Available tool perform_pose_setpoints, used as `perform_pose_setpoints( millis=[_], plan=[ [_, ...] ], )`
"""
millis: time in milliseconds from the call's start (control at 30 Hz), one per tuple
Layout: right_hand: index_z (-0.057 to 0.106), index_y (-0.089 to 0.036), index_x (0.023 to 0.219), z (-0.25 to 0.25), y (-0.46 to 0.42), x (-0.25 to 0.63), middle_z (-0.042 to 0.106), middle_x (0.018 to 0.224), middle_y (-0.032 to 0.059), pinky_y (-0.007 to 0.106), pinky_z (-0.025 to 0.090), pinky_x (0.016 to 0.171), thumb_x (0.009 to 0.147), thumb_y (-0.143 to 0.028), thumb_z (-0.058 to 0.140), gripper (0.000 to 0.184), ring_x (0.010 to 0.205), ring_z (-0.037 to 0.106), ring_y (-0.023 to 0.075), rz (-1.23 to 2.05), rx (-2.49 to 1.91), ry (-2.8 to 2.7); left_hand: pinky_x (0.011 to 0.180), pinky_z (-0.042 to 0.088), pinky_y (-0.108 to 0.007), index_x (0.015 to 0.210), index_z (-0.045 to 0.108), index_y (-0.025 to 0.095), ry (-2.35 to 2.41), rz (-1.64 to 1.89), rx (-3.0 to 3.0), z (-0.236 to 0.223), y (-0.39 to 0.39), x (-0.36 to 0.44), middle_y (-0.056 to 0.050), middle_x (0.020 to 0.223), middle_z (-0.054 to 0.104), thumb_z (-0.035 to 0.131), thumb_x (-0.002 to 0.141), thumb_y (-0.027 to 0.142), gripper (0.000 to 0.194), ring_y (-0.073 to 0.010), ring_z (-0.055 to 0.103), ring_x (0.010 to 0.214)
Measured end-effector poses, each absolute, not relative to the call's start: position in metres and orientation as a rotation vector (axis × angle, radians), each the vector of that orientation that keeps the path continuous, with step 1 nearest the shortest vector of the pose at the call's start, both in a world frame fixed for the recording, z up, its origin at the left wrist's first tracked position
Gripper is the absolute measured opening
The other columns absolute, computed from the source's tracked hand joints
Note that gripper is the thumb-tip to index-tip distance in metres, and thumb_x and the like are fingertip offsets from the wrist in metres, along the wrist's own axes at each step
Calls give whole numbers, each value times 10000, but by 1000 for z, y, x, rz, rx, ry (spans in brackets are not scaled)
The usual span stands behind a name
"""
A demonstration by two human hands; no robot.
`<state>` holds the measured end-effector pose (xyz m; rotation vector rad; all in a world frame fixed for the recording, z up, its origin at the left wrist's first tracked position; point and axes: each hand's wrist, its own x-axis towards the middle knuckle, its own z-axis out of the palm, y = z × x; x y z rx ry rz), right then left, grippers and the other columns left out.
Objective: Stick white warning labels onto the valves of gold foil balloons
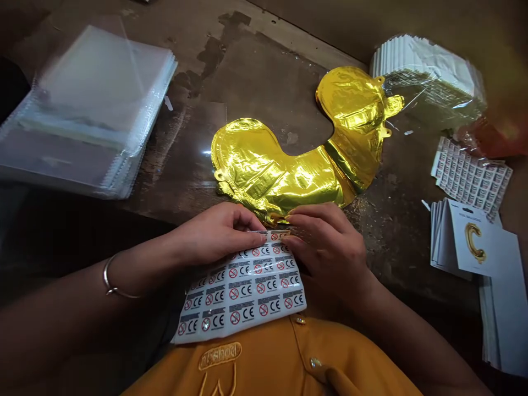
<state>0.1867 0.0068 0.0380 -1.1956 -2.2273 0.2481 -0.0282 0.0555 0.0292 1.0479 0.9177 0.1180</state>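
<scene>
My left hand (214, 234) pinches the top edge of a white sheet of small printed labels (243, 294), each with a CE mark and a crossed-out symbol. The sheet rests on my lap. My right hand (325, 247) curls over the sheet's upper right corner, its fingertips against the lower edge of a flat gold foil balloon (289, 170). That balloon lies on the table, curved and creased. My fingers hide the small area where the sheet meets the foil, so I cannot tell whether my right hand holds anything.
A stack of clear plastic bags (91, 110) lies at the left of the stained wooden table (264, 55). At the right are a plastic-wrapped pile of white cards (424, 71), another label sheet (472, 179) and printed balloon cards (466, 242). My mustard shirt (264, 357) fills the bottom.
</scene>
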Motion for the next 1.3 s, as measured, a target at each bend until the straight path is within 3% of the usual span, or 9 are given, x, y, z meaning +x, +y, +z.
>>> perform_pose_setpoints(
  millis=[200, 400, 700, 867, 1033, 1100, 1300],
  plan=[
    [655, -208, 1006, 33, 5, 191, 725, 978, 44, 349, 506, 737, 783, -143, 687, 234, 840, 595, 184, 70, -1071, -2352, 555, 439, -207, 790, 693, 148, 926, 130, 1020, 28, 55, -28, 5, 694, 666, 692, 729, 336, 197, -104, 566, 597],
    [650, -161, 998, 31, 4, 196, 717, 972, 88, 355, 491, 687, 801, -129, 630, 201, 802, 580, 195, -65, -859, -2483, 565, 432, -213, 782, 691, 144, 907, 134, 1000, 28, 56, -28, 6, 688, 657, 690, 723, 328, 194, -104, 564, 596],
    [561, -183, 905, 45, 6, 184, 601, 925, 63, 305, 504, 739, 843, -103, 559, 102, 849, 573, 160, 561, -1157, -2278, 567, 459, -241, 829, 680, 169, 934, 133, 1344, 37, 56, -30, -8, 751, 684, 590, 803, 337, 192, -150, 612, 648],
    [555, -207, 859, 67, 28, 187, 598, 907, 36, 305, 495, 767, 858, -153, 576, 58, 874, 595, 159, 658, -1366, -1893, 822, 471, -391, 898, 681, 199, 1091, 367, 2417, 51, 51, -57, -58, 938, 710, 506, 883, 245, 182, -226, 648, 847],
    [611, -202, 787, 49, 56, 165, 625, 840, 33, 327, 480, 728, 834, -204, 604, 48, 812, 592, 171, 666, -1512, -1791, 1145, 231, -498, 862, 647, 159, 851, 400, 2748, 33, 43, -69, -94, 1294, 612, 453, 908, 108, 206, -242, 559, 1211],
    [623, -196, 749, 35, 62, 151, 620, 827, 34, 347, 468, 758, 808, -198, 618, 59, 829, 580, 182, 668, -1528, -1889, 1171, 187, -509, 880, 645, 158, 803, 362, 2715, 23, 42, -68, -102, 1319, 594, 446, 905, 95, 210, -232, 520, 1263],
    [614, -193, 713, 10, 66, 138, 610, 799, 38, 363, 439, 768, 801, -194, 606, 88, 813, 547, 185, 585, -1591, -1929, 1172, 226, -504, 880, 644, 143, 800, 353, 2650, 13, 43, -66, -125, 1302, 602, 431, 901, 86, 221, -217, 534, 1251]
  ],
)
